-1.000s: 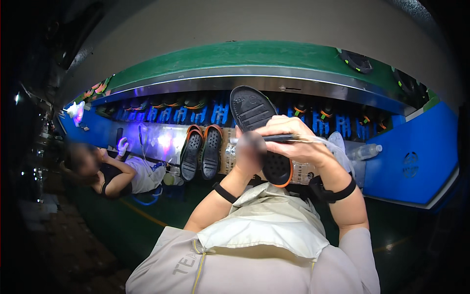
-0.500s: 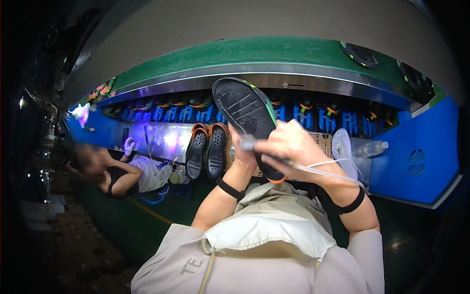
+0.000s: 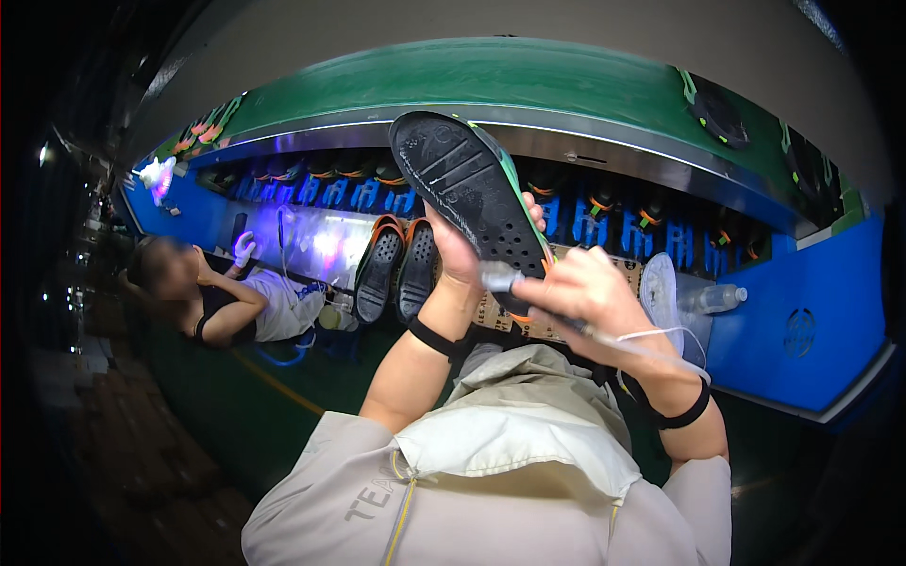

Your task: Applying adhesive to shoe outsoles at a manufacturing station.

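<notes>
Gripping a black shoe (image 3: 462,184) in the head view, the left hand (image 3: 456,255) wraps under it, so that the shoe slants up and leftward above that palm. From where I stand, the right hand (image 3: 587,292) is clenched on a brush-like tool (image 3: 497,276), its pale head by the shoe's lower part; whether they touch, I can't tell. Left of the left hand sit orange-edged shoes (image 3: 379,274); right of the right hand, a clear bottle (image 3: 717,299).

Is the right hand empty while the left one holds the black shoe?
No. The right hand holds a grey-headed tool, while the left hand grips the black shoe.
</notes>
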The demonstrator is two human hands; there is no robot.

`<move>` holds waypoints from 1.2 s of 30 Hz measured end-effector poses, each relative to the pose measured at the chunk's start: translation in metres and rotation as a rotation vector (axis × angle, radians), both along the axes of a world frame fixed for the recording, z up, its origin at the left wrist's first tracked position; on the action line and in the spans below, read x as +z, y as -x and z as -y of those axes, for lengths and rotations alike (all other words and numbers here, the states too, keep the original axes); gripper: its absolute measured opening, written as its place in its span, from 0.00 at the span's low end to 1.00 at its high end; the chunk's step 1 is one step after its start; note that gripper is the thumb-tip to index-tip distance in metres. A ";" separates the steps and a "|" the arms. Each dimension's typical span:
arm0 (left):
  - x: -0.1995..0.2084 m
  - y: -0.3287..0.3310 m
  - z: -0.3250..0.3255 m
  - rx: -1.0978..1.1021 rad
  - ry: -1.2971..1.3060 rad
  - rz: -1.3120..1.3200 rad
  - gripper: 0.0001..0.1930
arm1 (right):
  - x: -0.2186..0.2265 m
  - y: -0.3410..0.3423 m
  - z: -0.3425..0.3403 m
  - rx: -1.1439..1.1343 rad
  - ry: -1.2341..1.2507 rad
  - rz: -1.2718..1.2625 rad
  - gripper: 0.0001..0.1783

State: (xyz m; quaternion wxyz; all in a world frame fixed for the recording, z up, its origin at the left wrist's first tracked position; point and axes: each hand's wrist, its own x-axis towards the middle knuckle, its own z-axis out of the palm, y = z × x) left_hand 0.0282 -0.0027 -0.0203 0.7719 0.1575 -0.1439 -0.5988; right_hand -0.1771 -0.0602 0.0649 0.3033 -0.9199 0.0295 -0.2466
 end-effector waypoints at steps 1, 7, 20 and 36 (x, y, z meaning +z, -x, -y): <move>0.002 -0.003 -0.001 -0.019 0.027 -0.027 0.58 | 0.001 0.002 0.001 0.144 -0.039 -0.044 0.17; 0.010 -0.017 -0.001 -0.088 0.058 0.070 0.59 | 0.004 0.001 0.010 0.036 -0.133 -0.117 0.17; 0.045 -0.034 0.023 -0.253 -0.146 0.600 0.38 | 0.013 -0.006 0.020 0.208 -0.068 -0.283 0.19; 0.071 -0.036 0.050 -0.479 -0.489 1.490 0.48 | 0.015 -0.011 0.019 0.274 0.034 -0.238 0.21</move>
